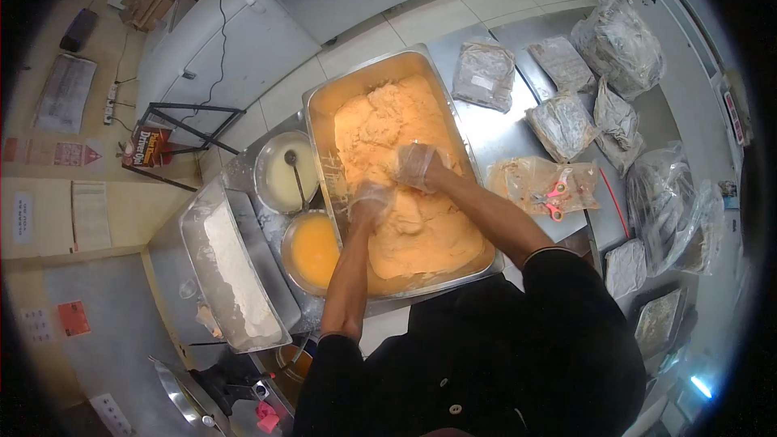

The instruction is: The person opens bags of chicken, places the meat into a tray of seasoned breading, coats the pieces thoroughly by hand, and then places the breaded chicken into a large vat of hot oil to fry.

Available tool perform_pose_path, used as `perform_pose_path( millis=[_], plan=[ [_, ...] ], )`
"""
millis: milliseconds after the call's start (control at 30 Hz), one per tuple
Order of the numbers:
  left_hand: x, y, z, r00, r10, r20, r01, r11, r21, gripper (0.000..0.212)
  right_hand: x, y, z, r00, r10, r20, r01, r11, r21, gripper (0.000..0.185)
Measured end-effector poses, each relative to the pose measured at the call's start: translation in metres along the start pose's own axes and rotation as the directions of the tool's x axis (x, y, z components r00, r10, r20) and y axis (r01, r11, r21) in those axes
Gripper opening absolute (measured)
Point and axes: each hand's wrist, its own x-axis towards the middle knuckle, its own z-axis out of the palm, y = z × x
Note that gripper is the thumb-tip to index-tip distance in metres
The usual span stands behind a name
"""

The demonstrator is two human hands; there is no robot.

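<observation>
A deep steel pan [452,115] lies before me, largely filled with a soft orange mass [419,246] like dough or thick batter. My left hand [371,201], in a clear plastic glove, presses into the middle of it near the pan's left side. Farther from me and to the right, my right hand [419,165], gloved likewise, is bent down into the same mass. The fingers of both hands are mostly hidden, so their grip does not show. The surface is lumpy around the hands and smoother near me.
Left of the pan stand a bowl of pale liquid [276,173] with a ladle [296,179], a bowl of orange liquid [312,255] and a steel tray of white powder [234,273]. On the right lie pink-handled scissors [554,199] on a plastic bag [510,185], and wrapped packets [484,73].
</observation>
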Motion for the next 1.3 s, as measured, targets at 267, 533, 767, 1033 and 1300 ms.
perform_pose_path(
  millis=[267, 533, 767, 1033, 1300],
  plan=[
    [0.061, -0.011, -0.011, 0.808, 0.52, -0.277, -0.451, 0.848, 0.277, 0.064, 0.137, 0.063, -0.013, 0.985, 0.075, -0.155, -0.079, 0.997, -0.024, 0.083],
    [0.099, 0.026, -0.036, 0.741, 0.433, -0.513, -0.175, 0.862, 0.475, 0.06, 0.127, 0.007, 0.023, 0.96, -0.113, -0.258, 0.105, 0.993, -0.044, 0.085],
    [0.148, -0.029, -0.053, 0.835, 0.438, -0.332, -0.195, 0.8, 0.567, 0.043, 0.061, 0.006, -0.052, 0.992, -0.099, 0.081, 0.063, 0.928, 0.366, 0.078],
    [0.016, 0.02, -0.04, 0.813, 0.468, -0.347, -0.164, 0.755, 0.635, 0.034, 0.114, 0.038, -0.047, 0.896, 0.074, -0.439, 0.22, 0.784, 0.581, 0.068],
    [0.065, -0.011, 0.007, 0.855, 0.308, -0.416, 0.048, 0.753, 0.656, 0.083, 0.103, -0.002, 0.094, 0.827, -0.323, -0.46, 0.202, 0.935, -0.293, 0.025]
  ],
)
